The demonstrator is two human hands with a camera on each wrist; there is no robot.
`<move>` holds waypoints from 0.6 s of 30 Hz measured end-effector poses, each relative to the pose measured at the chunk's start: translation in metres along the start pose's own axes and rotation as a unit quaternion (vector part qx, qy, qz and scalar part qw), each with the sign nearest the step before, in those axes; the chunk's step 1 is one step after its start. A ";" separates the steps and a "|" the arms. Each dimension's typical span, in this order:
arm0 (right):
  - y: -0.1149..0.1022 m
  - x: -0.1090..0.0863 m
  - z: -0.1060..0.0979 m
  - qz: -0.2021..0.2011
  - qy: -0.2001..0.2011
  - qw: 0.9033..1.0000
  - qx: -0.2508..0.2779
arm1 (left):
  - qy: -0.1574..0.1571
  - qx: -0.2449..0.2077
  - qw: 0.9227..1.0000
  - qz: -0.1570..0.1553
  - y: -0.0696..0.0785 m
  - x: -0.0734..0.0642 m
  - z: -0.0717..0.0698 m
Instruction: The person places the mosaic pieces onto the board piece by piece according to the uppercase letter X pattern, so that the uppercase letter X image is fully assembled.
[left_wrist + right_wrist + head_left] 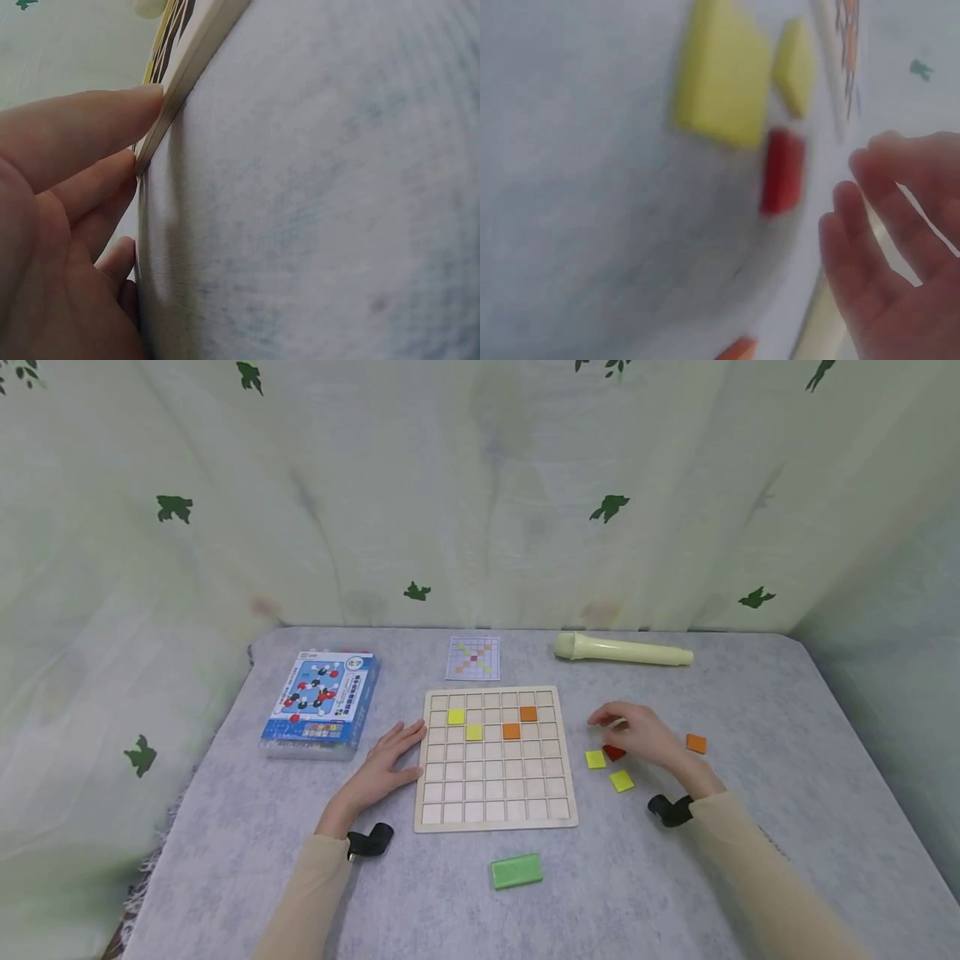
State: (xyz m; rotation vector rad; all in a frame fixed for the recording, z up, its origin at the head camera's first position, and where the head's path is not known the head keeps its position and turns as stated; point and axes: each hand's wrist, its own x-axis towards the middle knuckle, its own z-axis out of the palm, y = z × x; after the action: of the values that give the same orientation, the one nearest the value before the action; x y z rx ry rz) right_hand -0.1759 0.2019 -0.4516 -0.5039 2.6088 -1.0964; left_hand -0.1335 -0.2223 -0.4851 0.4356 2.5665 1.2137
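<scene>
Grey tablecloth [795, 777], edge well right of right hand [641, 731], released; red tile [783, 172] just below; left hand [386, 767], unclenched, touching grid board [495, 827].

Matt wooden board [494, 770], textured tablecloth [420, 910], blurred red tile [784, 174] perhaps plastic

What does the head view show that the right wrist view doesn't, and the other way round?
Only the head view: the left hand, the molecular model box, the patterned card and the green block.

Only the right wrist view: the red tile unobscured, and the side face of the nearer yellow tile; no extra object.

Both: the right hand, the red tile, both loose yellow tiles, the loose orange tile and the grid board, these last two only partly in the wrist view.
</scene>
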 end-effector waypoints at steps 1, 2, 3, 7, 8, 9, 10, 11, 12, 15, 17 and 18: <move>0.004 -0.004 -0.002 0.006 -0.005 1.000 -0.004 | 0.000 0.000 1.000 0.001 0.000 0.000 0.000; 0.008 -0.008 -0.003 0.007 -0.011 1.000 -0.008 | 0.001 0.001 1.000 0.001 0.000 0.000 0.000; 0.011 -0.011 -0.004 0.009 -0.016 1.000 -0.012 | 0.001 0.001 1.000 0.001 0.000 0.000 0.000; 0.019 -0.018 -0.001 -0.009 -0.022 0.999 -0.036 | 0.003 0.002 1.000 0.003 0.000 0.000 -0.001; 0.020 -0.019 0.000 -0.016 -0.021 0.999 -0.043 | 0.003 0.000 1.000 0.002 0.000 0.000 -0.001; 0.021 -0.019 0.000 -0.021 -0.017 0.998 -0.049 | 0.003 -0.001 1.000 0.002 0.000 0.000 -0.001; 0.022 -0.019 0.001 -0.025 -0.013 0.998 -0.053 | 0.002 0.000 1.000 0.003 0.000 0.000 -0.001; 0.022 -0.019 0.002 -0.028 -0.009 0.998 -0.058 | 0.002 -0.001 1.000 0.003 0.000 0.000 -0.001; 0.022 -0.019 0.002 -0.031 -0.006 0.998 -0.063 | 0.001 -0.001 1.000 0.003 0.000 0.000 0.000; 0.022 -0.017 0.001 -0.029 0.001 0.997 -0.073 | 0.000 0.000 1.000 0.004 0.000 0.000 0.000; 0.022 -0.016 0.000 -0.027 0.004 0.997 -0.077 | 0.001 0.000 1.000 0.003 0.001 0.000 0.000; 0.021 -0.015 0.000 -0.026 0.003 0.997 -0.078 | 0.002 -0.001 1.000 0.003 0.001 0.000 0.000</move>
State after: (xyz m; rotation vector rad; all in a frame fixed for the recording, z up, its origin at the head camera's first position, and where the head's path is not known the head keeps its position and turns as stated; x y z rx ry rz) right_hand -0.1667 0.2222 -0.4648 -0.6055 2.7152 -0.9141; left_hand -0.1330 -0.2216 -0.4848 0.4407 2.5687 1.2185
